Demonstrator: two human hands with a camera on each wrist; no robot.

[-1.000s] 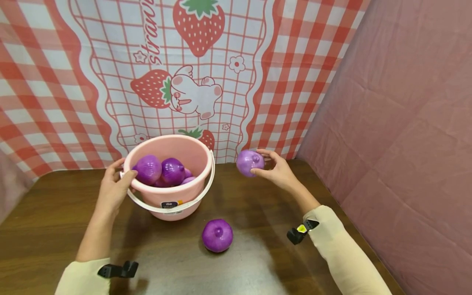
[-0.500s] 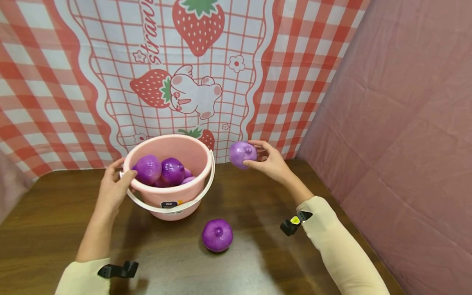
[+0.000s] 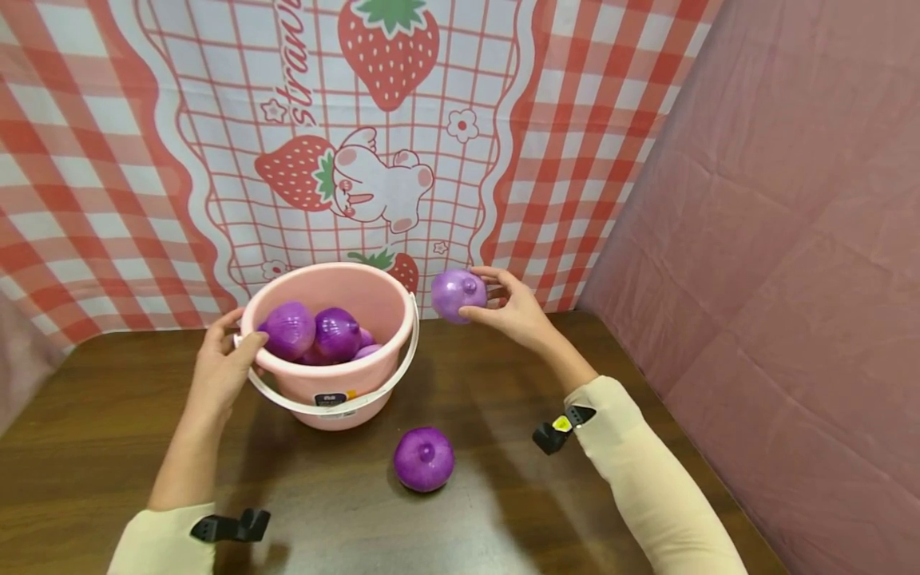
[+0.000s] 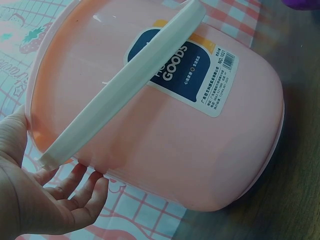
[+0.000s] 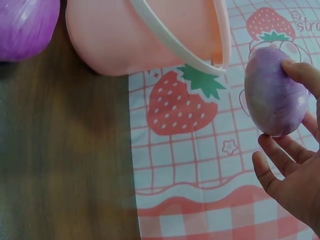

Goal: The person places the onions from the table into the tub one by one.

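Note:
A pink bucket [image 3: 359,383] with a white handle [image 3: 391,383] stands on the wooden table, several purple onions [image 3: 289,331] inside it. My left hand [image 3: 221,363] grips its left rim, thumb over the edge and fingers outside; the left wrist view shows these fingers [image 4: 82,192] below the handle's end. Right of the bucket, my right hand [image 3: 513,307] holds a pale purple onion [image 3: 457,295] above the table, between thumb and fingers. That onion [image 5: 275,92] appears side-on in the right wrist view. A darker purple onion [image 3: 424,459] lies on the table in front of the bucket.
The brown wooden table [image 3: 474,527] reaches back to a hanging strawberry-print cloth [image 3: 402,176]. A plain pink cloth [image 3: 791,239] hangs along the right side. Black straps with small mounts [image 3: 564,427] sit on both sleeves.
My right hand has carried the pale onion leftward and slightly up, closer to the bucket. The left hand, the bucket and the onion on the table have stayed put.

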